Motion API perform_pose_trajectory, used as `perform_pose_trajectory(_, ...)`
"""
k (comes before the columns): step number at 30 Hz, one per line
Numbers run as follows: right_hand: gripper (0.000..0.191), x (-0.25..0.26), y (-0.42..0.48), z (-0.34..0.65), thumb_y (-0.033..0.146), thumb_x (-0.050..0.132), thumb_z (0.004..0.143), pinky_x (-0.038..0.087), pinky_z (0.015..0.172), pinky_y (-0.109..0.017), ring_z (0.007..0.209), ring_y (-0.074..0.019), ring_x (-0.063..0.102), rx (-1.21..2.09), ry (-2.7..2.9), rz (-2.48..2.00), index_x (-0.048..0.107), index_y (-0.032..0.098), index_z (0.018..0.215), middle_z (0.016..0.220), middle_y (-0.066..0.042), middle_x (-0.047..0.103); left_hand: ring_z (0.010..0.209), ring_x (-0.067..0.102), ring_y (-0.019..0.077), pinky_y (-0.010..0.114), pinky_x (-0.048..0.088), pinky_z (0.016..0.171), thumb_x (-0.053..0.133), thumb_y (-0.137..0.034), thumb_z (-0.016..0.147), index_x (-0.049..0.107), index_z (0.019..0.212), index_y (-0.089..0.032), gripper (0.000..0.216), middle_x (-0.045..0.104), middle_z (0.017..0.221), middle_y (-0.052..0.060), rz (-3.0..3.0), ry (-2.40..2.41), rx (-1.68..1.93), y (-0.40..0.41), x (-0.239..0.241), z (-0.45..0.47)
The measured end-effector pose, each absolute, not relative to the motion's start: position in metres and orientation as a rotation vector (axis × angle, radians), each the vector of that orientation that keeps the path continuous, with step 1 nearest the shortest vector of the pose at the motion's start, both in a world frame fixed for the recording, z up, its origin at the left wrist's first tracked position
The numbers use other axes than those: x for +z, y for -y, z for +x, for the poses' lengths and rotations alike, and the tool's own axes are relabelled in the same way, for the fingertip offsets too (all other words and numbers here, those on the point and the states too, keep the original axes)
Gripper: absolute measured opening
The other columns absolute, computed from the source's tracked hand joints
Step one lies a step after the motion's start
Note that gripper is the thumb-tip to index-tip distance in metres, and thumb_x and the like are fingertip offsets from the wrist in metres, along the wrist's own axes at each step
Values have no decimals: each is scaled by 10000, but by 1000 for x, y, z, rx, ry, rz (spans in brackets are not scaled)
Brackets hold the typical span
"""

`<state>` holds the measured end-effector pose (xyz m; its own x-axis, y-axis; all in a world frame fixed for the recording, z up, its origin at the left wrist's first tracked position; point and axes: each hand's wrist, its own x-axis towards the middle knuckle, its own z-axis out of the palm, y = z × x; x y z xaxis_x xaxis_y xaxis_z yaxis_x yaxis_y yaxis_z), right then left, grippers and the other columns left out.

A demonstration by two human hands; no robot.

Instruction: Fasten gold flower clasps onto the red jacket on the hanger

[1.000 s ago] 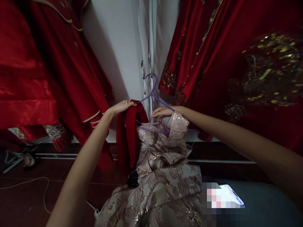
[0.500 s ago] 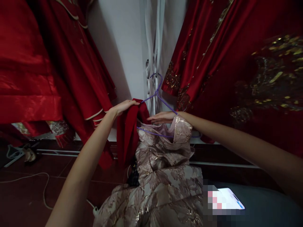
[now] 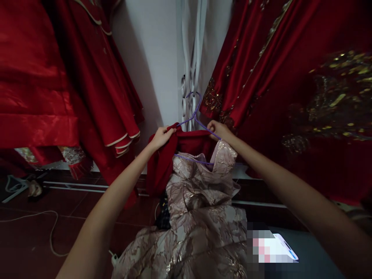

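Note:
A purple wire hanger (image 3: 198,121) hangs from a white metal stand (image 3: 188,69) in front of me. On it is a pale pink-gold brocade dress (image 3: 197,228), with one shoulder on the hanger's right side. A red cloth garment (image 3: 193,142) drapes over the hanger's left arm and stretches behind the dress's neckline. My left hand (image 3: 164,137) grips the red garment at the hanger's left shoulder. My right hand (image 3: 220,130) is closed by the hanger's right arm, pinching the far edge of the red cloth; its fingertips are partly hidden.
Red garments (image 3: 101,77) hang on the left, and red gowns with gold trim (image 3: 232,77) on the right. A lit phone (image 3: 286,248), partly pixelated, lies at lower right. A white cable (image 3: 54,228), shoes (image 3: 35,188) and a low metal rail (image 3: 75,187) are on the left.
My right hand has moved from behind the dress's neckline up to the hanger's right arm, and the red cloth now spans behind the neckline. My left hand has shifted slightly right.

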<state>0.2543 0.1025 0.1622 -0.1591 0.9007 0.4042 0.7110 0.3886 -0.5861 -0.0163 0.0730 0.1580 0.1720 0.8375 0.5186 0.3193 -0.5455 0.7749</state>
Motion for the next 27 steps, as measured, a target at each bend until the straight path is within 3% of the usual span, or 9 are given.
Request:
perform_pose_trajectory(6, 254, 184, -97, 319, 13, 533, 525, 353, 590, -237, 612, -111, 477, -105, 1911, -1587, 503, 187, 707, 707, -19, 572, 551, 372, 80, 213, 303, 562, 493, -330, 764, 490, 561, -144, 274, 421, 548, -43, 2011, -1081, 1482, -79, 152, -6)
perform_pose_trajectory(11, 247, 184, -74, 386, -15, 537, 497, 319, 573, -282, 552, -123, 415, -288, 1951, -1699, 513, 189, 634, 637, -42, 546, 553, 372, 90, 216, 301, 562, 488, -300, 780, 441, 536, -161, 284, 396, 538, -37, 2095, -1095, 1572, -84, 143, -1)
perform_pose_trajectory(16, 272, 167, -50, 416, 182, 694, 500, 314, 562, -308, 630, -176, 465, -606, 2315, -1603, 643, 179, 767, 730, -94, 569, 591, 417, 107, 226, 309, 585, 470, -307, 820, 501, 587, -162, 276, 437, 590, -14, 2281, -1233, 1589, -79, 136, 3)
perform_pose_trajectory(19, 339, 168, -28, 396, 428, 688, 613, 353, 648, -330, 760, -203, 508, -534, 2527, -1303, 664, 173, 836, 879, -135, 585, 637, 453, 123, 234, 313, 615, 463, -308, 839, 556, 662, -167, 245, 473, 642, 5, 2364, -1358, 1601, -72, 134, 6)
perform_pose_trajectory(22, 317, 171, -8, 357, 484, 544, 762, 369, 717, -326, 780, -190, 528, -436, 2592, -1216, 636, 182, 772, 835, -109, 599, 683, 483, 141, 244, 320, 636, 452, -320, 853, 577, 702, -172, 247, 504, 682, 24, 2403, -1424, 1577, -65, 135, 7)
perform_pose_trajectory(24, 356, 171, -4, 330, 524, 499, 779, 382, 674, -305, 703, -187, 544, -393, 2501, -1300, 586, 183, 724, 707, -72, 590, 713, 496, 150, 251, 327, 650, 443, -330, 861, 589, 731, -174, 250, 519, 706, 31, 2430, -1460, 1546, -61, 136, 7)
perform_pose_trajectory(27, 321, 164, -9, 296, 495, 487, 793, 372, 576, -266, 605, -175, 561, -260, 2288, -1447, 544, 182, 833, 688, -38, 606, 765, 511, 165, 266, 339, 684, 431, -340, 868, 600, 771, -178, 253, 535, 750, 41, 2482, -1538, 1490, -55, 136, 10)
